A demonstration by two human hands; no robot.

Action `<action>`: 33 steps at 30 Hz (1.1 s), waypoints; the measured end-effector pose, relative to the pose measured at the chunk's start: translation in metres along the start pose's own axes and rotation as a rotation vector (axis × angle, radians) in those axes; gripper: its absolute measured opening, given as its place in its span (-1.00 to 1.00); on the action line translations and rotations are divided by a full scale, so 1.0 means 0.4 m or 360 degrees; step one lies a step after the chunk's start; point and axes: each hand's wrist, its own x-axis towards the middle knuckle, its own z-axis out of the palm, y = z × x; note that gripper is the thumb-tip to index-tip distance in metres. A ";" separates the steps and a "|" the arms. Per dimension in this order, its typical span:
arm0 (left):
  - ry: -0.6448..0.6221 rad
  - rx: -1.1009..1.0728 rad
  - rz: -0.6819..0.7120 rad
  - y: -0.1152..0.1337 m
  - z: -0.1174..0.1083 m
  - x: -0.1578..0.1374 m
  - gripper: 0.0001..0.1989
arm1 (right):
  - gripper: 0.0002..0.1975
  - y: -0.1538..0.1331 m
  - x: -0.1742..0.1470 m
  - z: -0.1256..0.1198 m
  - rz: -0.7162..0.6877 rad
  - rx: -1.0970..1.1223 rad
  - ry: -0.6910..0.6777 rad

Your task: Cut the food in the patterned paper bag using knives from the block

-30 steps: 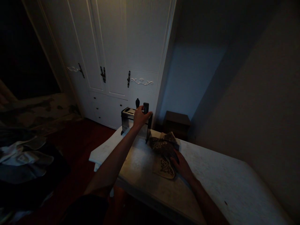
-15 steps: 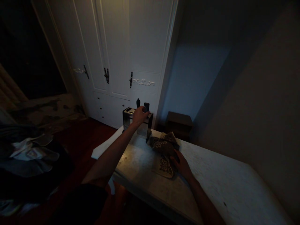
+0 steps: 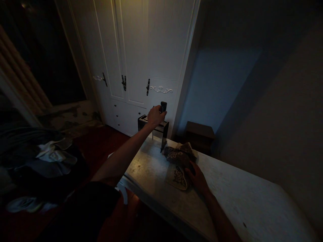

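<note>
At the far end of the table, my left hand (image 3: 155, 116) is closed around an upright black handle (image 3: 163, 107). It stands above a slotted, black-edged stand (image 3: 165, 132) that looks like a knife block; what the handle belongs to is hidden. My forearm and hand cover part of the stand. Nearer me, my right hand (image 3: 198, 176) rests on a crumpled brown and beige patterned cloth (image 3: 178, 158), its fingers curled over the right side of the fabric. One corner of the cloth lies flat on the table.
The pale table (image 3: 227, 188) runs toward the lower right. Behind it stands a white wardrobe (image 3: 161, 50) with dark handles. A low dark cabinet (image 3: 200, 129) sits by the wall. At left, a heap of clothes (image 3: 55, 158) lies above the red floor (image 3: 113, 137).
My left hand has risen a little above the stand with the black handle. My right hand stays on the cloth. The view has shifted slightly left.
</note>
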 end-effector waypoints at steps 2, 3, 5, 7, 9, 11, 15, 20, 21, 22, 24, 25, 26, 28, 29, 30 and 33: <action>0.0057 -0.0023 0.0037 0.021 -0.020 0.019 -0.83 | -0.33 0.002 0.001 0.001 -0.0005 0.0009 0.0002; 0.0088 -0.0035 0.0055 0.032 -0.031 0.029 -0.83 | -0.33 0.002 0.001 0.001 -0.0007 0.0009 0.0003; 0.0149 -0.0062 0.0102 0.053 -0.053 0.048 -0.83 | -0.32 0.003 0.001 0.001 -0.0015 0.0004 0.0002; 0.0209 -0.0095 0.0170 0.075 -0.076 0.069 -0.84 | -0.31 0.002 0.001 0.002 -0.0027 0.0004 -0.0003; 0.0278 -0.0140 0.0239 0.099 -0.102 0.092 -0.83 | -0.31 0.001 0.000 0.003 -0.0040 0.0014 0.0004; 0.0337 -0.0195 0.0306 0.126 -0.133 0.114 -0.80 | -0.32 0.000 -0.001 0.006 -0.0033 0.0037 0.0025; 0.0394 -0.0277 0.0386 0.184 -0.210 0.143 -0.71 | -0.32 -0.010 -0.001 0.005 -0.0022 0.0113 0.0110; 0.0544 -0.0462 0.0544 0.240 -0.293 0.111 -0.65 | -0.37 -0.049 -0.014 -0.022 -0.0050 0.0183 0.0251; 0.0582 -0.0543 0.0597 0.248 -0.301 0.093 -0.67 | -0.39 -0.060 -0.019 -0.029 -0.0056 0.0196 0.0277; 0.0619 -0.0621 0.0642 0.255 -0.305 0.072 -0.67 | -0.42 -0.071 -0.026 -0.035 -0.0062 0.0213 0.0295; 0.0667 -0.0759 0.0705 0.268 -0.302 0.025 -0.65 | -0.46 -0.096 -0.043 -0.044 -0.0067 0.0277 0.0305; 0.0686 -0.0813 0.0728 0.274 -0.295 0.000 -0.62 | -0.47 -0.109 -0.053 -0.048 -0.0065 0.0326 0.0297; 0.0705 -0.0866 0.0756 0.279 -0.284 -0.025 -0.57 | -0.49 -0.122 -0.065 -0.051 -0.0060 0.0383 0.0283; 0.0732 -0.0985 0.0814 0.286 -0.254 -0.075 -0.51 | -0.52 -0.150 -0.091 -0.059 -0.0036 0.0524 0.0235; 0.0753 -0.1050 0.0815 0.289 -0.235 -0.099 -0.51 | -0.53 -0.164 -0.104 -0.064 -0.0020 0.0602 0.0206; 0.0765 -0.1116 0.0801 0.291 -0.214 -0.124 -0.52 | -0.55 -0.177 -0.117 -0.071 -0.0003 0.0680 0.0180; 0.0739 -0.1225 0.0667 0.292 -0.146 -0.202 -0.55 | -0.59 -0.209 -0.153 -0.094 0.0059 0.0862 0.0141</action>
